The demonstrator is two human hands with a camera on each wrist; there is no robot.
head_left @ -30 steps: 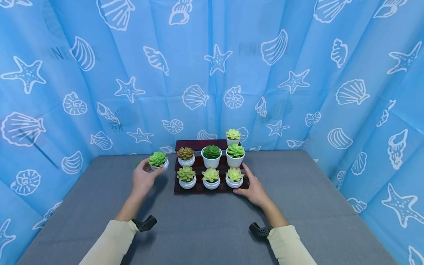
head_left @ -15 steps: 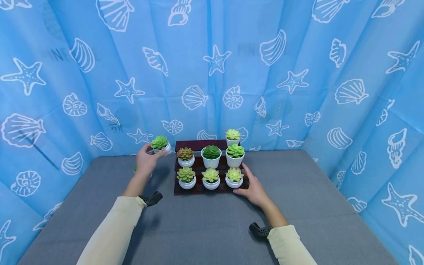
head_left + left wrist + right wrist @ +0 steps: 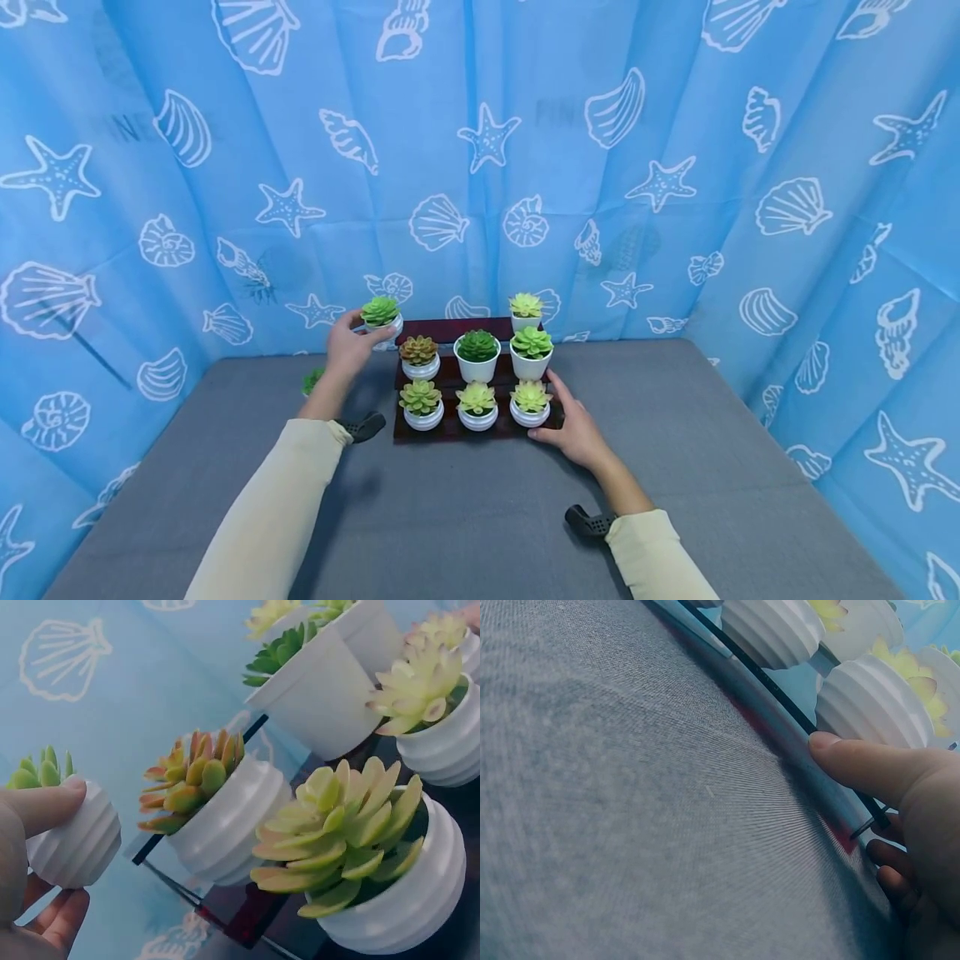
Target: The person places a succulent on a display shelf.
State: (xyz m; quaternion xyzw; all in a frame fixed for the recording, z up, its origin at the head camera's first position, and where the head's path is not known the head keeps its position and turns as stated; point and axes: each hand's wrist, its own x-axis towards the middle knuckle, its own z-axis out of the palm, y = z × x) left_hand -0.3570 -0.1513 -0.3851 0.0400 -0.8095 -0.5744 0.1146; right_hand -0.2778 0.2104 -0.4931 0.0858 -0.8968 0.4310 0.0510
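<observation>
My left hand (image 3: 351,343) holds a small bright green potted succulent (image 3: 381,312) in the air, just left of the top tier of a dark red tiered stand (image 3: 468,329). In the left wrist view, thumb and fingers pinch its ridged white pot (image 3: 79,836). At the stand's lower right end my right hand (image 3: 579,429) grips the bottom shelf. The right wrist view shows the thumb on the shelf's dark front edge (image 3: 780,697) and the fingers curled around its end. A reddish-brown succulent (image 3: 420,350) stands on the middle tier, close below the held pot.
Several other potted succulents stand on the stand, among them a dark green one (image 3: 477,346) mid-tier and a pale one (image 3: 527,307) at top right. Another green plant (image 3: 312,381) sits behind my left forearm. A blue shell-print curtain (image 3: 442,167) hangs behind the grey table (image 3: 480,517).
My left hand has raised the potted succulent and carried it rightward, up beside the top tier's left end. The right hand stays on the stand.
</observation>
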